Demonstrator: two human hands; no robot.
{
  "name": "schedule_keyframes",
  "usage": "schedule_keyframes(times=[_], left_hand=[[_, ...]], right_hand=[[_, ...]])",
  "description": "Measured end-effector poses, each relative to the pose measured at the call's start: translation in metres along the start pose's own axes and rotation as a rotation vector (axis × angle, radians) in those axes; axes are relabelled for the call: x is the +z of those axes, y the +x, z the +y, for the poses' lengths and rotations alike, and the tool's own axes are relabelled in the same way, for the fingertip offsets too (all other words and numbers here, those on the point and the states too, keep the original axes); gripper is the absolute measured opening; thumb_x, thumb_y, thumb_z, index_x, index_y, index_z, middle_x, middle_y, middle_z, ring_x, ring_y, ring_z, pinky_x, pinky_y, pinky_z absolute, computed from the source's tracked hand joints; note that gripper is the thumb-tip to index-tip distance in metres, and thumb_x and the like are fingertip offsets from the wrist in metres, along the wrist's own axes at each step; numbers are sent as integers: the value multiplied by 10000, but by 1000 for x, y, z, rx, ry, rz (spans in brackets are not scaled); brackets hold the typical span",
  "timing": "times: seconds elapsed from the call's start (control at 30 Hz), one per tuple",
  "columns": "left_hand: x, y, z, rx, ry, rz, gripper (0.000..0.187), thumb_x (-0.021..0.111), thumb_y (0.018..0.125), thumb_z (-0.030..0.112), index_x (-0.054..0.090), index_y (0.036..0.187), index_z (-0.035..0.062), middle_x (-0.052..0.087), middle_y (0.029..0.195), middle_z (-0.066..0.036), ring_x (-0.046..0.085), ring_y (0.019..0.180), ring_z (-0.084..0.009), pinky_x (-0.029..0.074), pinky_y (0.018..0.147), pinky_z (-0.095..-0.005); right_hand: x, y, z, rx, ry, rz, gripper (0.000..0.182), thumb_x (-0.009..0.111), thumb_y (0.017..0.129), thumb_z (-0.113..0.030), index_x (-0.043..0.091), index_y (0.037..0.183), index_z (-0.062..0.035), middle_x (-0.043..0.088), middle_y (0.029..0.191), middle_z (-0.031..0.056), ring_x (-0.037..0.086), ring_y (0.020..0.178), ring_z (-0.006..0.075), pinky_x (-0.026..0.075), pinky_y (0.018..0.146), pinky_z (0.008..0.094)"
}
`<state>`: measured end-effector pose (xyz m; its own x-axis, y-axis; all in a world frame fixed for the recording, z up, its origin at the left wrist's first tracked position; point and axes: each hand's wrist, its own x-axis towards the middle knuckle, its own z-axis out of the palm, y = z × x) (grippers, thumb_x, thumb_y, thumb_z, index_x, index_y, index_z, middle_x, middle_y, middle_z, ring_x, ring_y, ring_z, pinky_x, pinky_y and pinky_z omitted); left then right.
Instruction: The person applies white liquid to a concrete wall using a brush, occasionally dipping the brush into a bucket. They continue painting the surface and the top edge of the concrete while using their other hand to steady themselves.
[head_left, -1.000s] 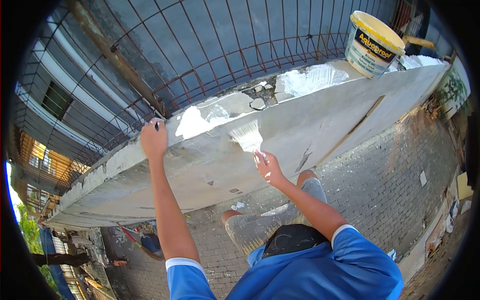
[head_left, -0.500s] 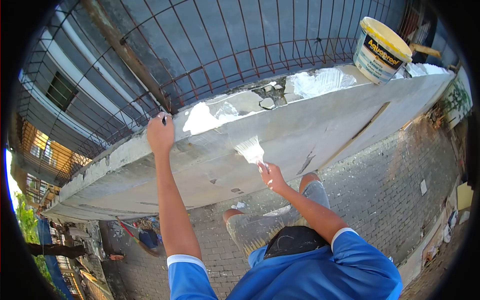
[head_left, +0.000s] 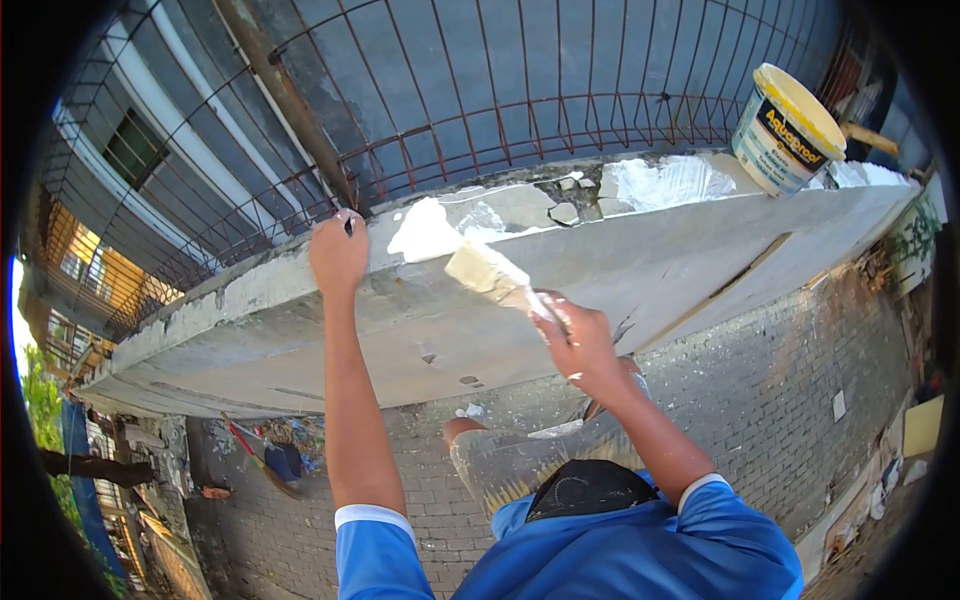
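Note:
My right hand (head_left: 582,345) is wrapped around the handle of a wide paintbrush (head_left: 487,273), its bristles coated with white. The brush tip is right by a thick white patch of coating (head_left: 424,232) on top of the concrete wall (head_left: 540,262). Fingers curled, my left hand (head_left: 339,252) rests at the wall's top edge, close to the foot of a rusty post (head_left: 290,95); what it grips is hidden. Further right along the wall top stands a tilted bucket (head_left: 785,135) with a yellow rim, labelled Aquaproof.
A rusty wire fence (head_left: 500,90) runs behind the wall top. Broken concrete chunks (head_left: 564,213) and another white-coated stretch (head_left: 670,183) lie between my hands and the bucket. Below is brick paving (head_left: 740,390), with a broom (head_left: 262,462) at the lower left.
My right hand has lifted the brush from the wall's side face up toward the white patch on top. The left hand keeps its place on the wall; the view has shifted slightly.

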<state>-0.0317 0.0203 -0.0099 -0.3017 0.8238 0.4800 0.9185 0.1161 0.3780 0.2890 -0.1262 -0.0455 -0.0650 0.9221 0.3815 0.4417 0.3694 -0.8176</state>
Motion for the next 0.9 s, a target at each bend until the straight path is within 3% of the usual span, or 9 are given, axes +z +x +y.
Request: schedule_keyframes(times=[0.1,0.17,0.3,0.53,0.7,0.8,0.9], left_hand=[[7,4,-4,15,-23,-36,329,593,922,318,732,1098,76,679,1096,-218,644,1023,-387,504,901,-469],[23,13,-25,55,-69,-43,318,592,922,315,736,1091,87,679,1087,-213,644,1020,-385,508,895,-469],[2,-4,0,10,-62,-33,303,592,922,302,737,1086,92,679,1089,-202,644,1018,-383,509,896,-464],[8,-3,-1,-10,-37,5,284,595,926,297,736,1070,98,678,1083,-198,641,1023,-381,508,895,-464],[-8,-4,6,-14,-30,-45,305,593,929,306,734,1090,88,679,1092,-205,640,1034,-382,509,899,-461],[-3,-4,7,-25,-52,-2,300,590,926,298,733,1090,92,679,1089,-206,642,1029,-387,509,896,-466],[-6,-6,9,-23,-64,-6,289,588,921,289,732,1078,93,679,1083,-204,644,1019,-392,509,891,-472]], right_hand=[[-30,-4,3,-41,-152,122,282,595,986,-94,622,1237,31,643,742,179,605,575,252,469,575,336],[-32,-4,8,-35,-243,180,292,587,986,-74,608,1251,47,663,805,203,640,635,281,489,611,355],[-9,-1,18,-135,-340,263,295,576,991,-60,598,1260,59,681,938,250,672,760,371,519,688,414],[12,-5,-19,-139,-230,57,281,595,980,-55,610,1237,56,664,1100,299,651,846,441,528,726,439],[3,-1,3,-239,-232,301,288,622,962,-50,623,1232,51,678,1034,262,648,821,433,522,708,441],[3,-5,15,-117,-303,286,302,632,953,-45,634,1244,34,665,918,216,638,753,394,505,668,428],[-5,-17,13,-128,-362,-22,329,640,945,-47,636,1268,15,621,821,175,603,668,332,478,622,411]])
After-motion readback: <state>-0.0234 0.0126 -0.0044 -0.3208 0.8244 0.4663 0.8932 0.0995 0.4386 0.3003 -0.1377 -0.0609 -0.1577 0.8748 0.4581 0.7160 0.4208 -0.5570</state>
